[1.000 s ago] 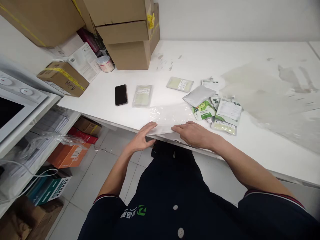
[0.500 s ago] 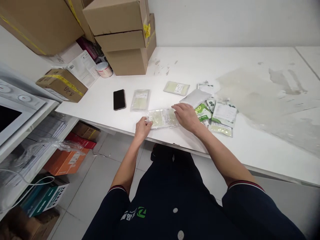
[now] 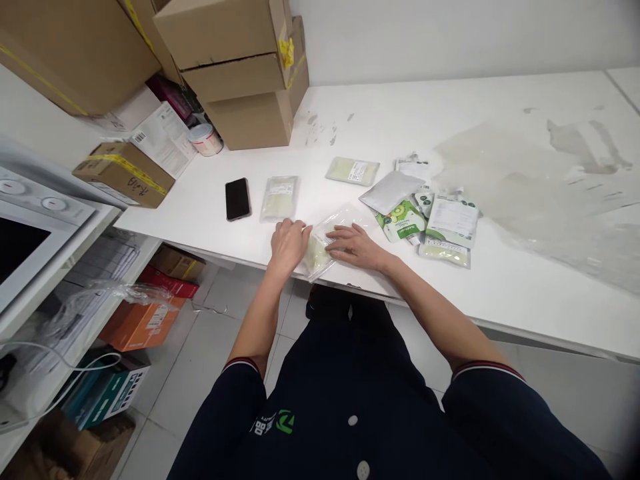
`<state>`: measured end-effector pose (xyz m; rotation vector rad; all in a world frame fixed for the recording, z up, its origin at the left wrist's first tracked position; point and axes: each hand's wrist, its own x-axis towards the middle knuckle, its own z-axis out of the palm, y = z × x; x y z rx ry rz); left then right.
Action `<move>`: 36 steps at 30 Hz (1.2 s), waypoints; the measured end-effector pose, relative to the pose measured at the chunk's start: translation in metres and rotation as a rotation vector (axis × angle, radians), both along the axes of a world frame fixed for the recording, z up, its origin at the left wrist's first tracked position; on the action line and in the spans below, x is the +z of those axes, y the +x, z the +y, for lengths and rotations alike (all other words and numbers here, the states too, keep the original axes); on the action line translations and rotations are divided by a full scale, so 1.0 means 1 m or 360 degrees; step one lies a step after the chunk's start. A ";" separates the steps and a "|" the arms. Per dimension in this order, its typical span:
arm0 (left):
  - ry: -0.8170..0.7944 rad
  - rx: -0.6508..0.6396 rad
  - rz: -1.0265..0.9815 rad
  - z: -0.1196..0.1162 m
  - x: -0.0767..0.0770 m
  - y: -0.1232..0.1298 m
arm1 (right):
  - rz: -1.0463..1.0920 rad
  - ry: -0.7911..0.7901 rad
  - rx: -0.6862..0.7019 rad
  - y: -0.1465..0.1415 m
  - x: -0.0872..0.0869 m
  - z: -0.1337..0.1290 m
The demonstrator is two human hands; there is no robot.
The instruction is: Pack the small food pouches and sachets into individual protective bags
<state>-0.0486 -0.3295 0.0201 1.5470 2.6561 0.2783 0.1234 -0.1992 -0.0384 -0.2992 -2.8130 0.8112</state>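
A clear plastic bag (image 3: 316,261) with a pale green packet inside lies slanted at the table's front edge. My left hand (image 3: 289,247) has its fingers bent and closed at the bag's left side; the fingertips are partly hidden. Flat across the bag's upper right part rests my right hand (image 3: 359,248), its fingers stretched out and slightly apart. Beyond the hands lie two more pale green packets in clear bags, one on the left (image 3: 280,199) and one farther back (image 3: 353,171).
To the right is a pile with a silver pouch (image 3: 393,191), a green-and-white pouch (image 3: 403,222) and a white-labelled pouch (image 3: 453,219). A phone (image 3: 237,199) lies at left, before stacked cardboard boxes (image 3: 257,120). A large plastic sheet (image 3: 530,193) covers the right side.
The bag has turned from lying level to a slant, its far end now pointing away. My left hand has moved up over its left side; my right hand has come down and left onto it.
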 end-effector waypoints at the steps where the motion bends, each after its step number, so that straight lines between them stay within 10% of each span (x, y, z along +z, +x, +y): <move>1: 0.0014 -0.0005 -0.0110 0.011 -0.005 -0.003 | 0.0016 -0.0016 0.0032 -0.001 0.002 0.002; 4: -0.0038 -0.0001 -0.0382 0.035 -0.021 -0.010 | 0.0035 0.0159 -0.0062 -0.001 0.011 -0.005; 10: -0.0026 -0.0031 -0.0715 0.043 -0.031 -0.015 | -0.0440 0.0189 -0.1127 0.006 0.027 -0.035; 22: 0.0834 -0.0006 -0.2065 0.050 -0.056 -0.008 | 0.0454 -0.1303 -0.1072 0.007 0.010 -0.003; 27: 0.0837 -0.0447 -0.1885 0.046 -0.050 -0.011 | 0.0610 -0.1333 -0.1008 -0.003 0.012 0.004; 36: 0.0954 -0.0265 -0.1934 0.045 -0.038 -0.012 | 0.0347 -0.1162 -0.0825 0.000 0.034 0.021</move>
